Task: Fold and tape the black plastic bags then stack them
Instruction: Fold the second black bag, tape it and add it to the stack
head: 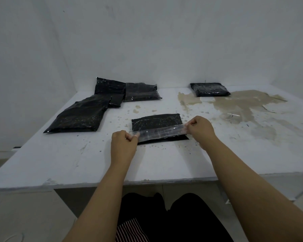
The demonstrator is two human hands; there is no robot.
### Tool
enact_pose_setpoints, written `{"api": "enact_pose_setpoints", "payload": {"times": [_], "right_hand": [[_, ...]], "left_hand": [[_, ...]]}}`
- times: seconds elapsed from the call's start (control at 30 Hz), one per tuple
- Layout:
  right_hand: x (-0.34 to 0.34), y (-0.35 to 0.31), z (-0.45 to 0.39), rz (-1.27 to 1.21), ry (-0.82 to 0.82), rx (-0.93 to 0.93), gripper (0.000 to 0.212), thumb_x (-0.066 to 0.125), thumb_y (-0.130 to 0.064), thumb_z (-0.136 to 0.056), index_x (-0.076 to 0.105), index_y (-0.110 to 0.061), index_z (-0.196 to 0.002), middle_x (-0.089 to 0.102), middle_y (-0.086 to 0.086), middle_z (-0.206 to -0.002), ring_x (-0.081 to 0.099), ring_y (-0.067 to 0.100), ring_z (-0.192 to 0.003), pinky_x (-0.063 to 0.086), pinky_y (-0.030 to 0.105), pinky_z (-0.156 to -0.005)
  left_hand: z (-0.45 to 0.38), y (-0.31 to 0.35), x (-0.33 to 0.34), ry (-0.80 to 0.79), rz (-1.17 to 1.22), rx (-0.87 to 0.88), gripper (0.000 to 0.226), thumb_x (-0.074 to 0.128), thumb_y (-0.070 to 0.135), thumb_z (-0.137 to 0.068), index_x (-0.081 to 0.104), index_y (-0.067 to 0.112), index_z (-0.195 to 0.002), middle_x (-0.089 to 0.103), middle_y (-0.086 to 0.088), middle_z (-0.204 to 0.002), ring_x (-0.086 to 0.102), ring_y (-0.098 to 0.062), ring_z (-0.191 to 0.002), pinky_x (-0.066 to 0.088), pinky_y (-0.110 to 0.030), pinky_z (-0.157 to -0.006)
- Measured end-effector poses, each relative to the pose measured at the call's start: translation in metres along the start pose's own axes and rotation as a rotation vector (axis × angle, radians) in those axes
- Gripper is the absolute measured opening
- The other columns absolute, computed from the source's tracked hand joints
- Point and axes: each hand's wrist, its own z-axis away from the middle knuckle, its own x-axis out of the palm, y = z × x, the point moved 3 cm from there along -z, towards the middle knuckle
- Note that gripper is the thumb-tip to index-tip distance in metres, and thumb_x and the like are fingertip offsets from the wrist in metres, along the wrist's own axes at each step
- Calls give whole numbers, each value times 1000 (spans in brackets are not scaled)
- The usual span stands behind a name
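A folded black plastic bag (156, 121) lies on the white table (59, 159) in front of me. A strip of clear tape (160, 133) stretches across its near edge. My left hand (123, 144) pinches the strip's left end and my right hand (198, 127) pinches its right end. Three unfolded black bags (80, 116) (109, 87) (141, 92) lie overlapping at the far left. A stack of folded, taped bags (210, 89) sits at the far right by the wall.
A large brownish patch of peeled paint (243, 105) covers the table's right half, with a small scrap of clear film (233, 115) on it. White walls close the table at the back and left. My legs are below the front edge.
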Motion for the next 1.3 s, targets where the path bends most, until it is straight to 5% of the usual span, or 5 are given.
{"api": "enact_pose_setpoints", "payload": {"times": [0.37,0.57,0.8,1.1,1.3], "right_hand": [[-4,-8,10,-24,9,22,21,52,0,-83,55,-5,-63,62,-3,-60,42,14,-47,34,24,-46],[-7,-10,11,-44,-3,21,38,64,-21,-90,46,-9,-59,60,-3,-57,40,13,-44,35,23,-45],[-3,-5,13,19,9,9,37,65,-20,-89,50,-7,-58,62,17,-65,46,16,-47,39,24,-49],[8,10,7,204,86,-32,28,63,-32,-90,54,-11,-73,58,2,-69,54,25,-91,37,30,-63],[13,6,11,318,106,-7,25,56,-34,-94,59,-9,-101,56,12,-97,41,28,-115,38,33,-73]], "left_hand": [[-2,-3,2,-5,-13,19,35,68,29,-88,49,12,-65,53,-9,-92,48,-8,-63,32,-16,-54],[-2,-6,4,1,-18,30,36,69,30,-88,47,13,-65,54,-10,-91,48,-9,-63,31,-17,-53],[1,-2,3,0,-29,40,35,68,28,-89,46,14,-66,48,-5,-96,48,-8,-65,32,-12,-55],[-2,-5,5,1,-18,38,37,69,31,-88,46,14,-64,54,-12,-97,51,-9,-64,35,-18,-58],[-1,-4,6,1,-39,54,36,68,29,-90,46,13,-65,54,-13,-95,47,-8,-59,31,-15,-52]]}}
